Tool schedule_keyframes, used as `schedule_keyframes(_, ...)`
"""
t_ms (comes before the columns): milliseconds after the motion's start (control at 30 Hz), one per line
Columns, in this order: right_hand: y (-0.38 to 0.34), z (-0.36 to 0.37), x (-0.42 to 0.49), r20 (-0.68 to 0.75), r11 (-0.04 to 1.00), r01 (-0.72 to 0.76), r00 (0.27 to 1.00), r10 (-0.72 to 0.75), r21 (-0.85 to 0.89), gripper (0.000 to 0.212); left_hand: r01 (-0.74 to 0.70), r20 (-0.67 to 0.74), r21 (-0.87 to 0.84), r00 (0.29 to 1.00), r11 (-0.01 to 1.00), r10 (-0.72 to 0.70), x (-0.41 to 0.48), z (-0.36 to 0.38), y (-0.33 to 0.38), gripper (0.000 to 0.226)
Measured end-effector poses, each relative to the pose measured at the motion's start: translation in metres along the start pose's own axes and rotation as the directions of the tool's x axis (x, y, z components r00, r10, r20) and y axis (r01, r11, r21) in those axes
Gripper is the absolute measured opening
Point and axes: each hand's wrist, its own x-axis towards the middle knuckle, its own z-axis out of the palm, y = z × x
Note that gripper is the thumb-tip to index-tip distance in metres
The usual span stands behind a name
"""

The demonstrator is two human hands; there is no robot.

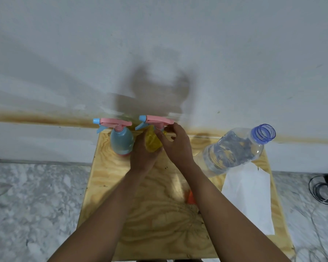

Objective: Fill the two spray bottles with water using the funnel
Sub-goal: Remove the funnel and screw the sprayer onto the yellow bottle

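Desk (159,224): plywood top, carries everything below.
Orange item (190,199): near centre of the desk, mostly hidden under the right forearm. Possibly the funnel; cannot confirm.
White sheet (248,197): lies flat at near right, its far end just beside the base of the water bottle.
Grip, left hand (142,157): wrapped round the body of the yellow spray bottle (152,142), steadying it from the left.
Grip, right hand (178,146): fingers curled at the collar just under the pink trigger head (157,120); looks set to unscrew it.
Task item location: the yellow spray bottle stands upright at the far edge of the desk, centre, between both hands.
Handling, yellow spray bottle: judged thin, light plastic that gives if squeezed. Hold low on the body and turn at the collar, not the trigger.
Contents, yellow spray bottle: translucent, level hidden by the hands; cannot tell.
Water bottle (233,148): large, clear, far right of the desk, cap off, water filling most of it. Judged heavy and soft-walled; take it round the body.
Blue spray bottle (121,141): upright, far left, just beside the left hand, trigger head on. Walls opaque, contents not readable.
Wall (159,44): white, stained, directly behind the desk.
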Motion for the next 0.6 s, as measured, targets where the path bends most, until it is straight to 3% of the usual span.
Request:
schedule_keyframes(433, -0.005, -0.024, -0.019, 0.133, 0.999, -0.003, 0.991, -0.002, 0.035, 0.044, 0.068, 0.027, -0.042, 0.997, 0.997, -0.067, -0.007, -0.006, 0.015, 0.079)
schedule_keyframes(600, -0.004, -0.054, -0.056, 0.185, 0.996, 0.026, 0.982, -0.041, 0.085, 0.032, 0.062, 0.015, -0.126, 0.998, 0.99, -0.06, -0.029, -0.016, 0.025, 0.053)
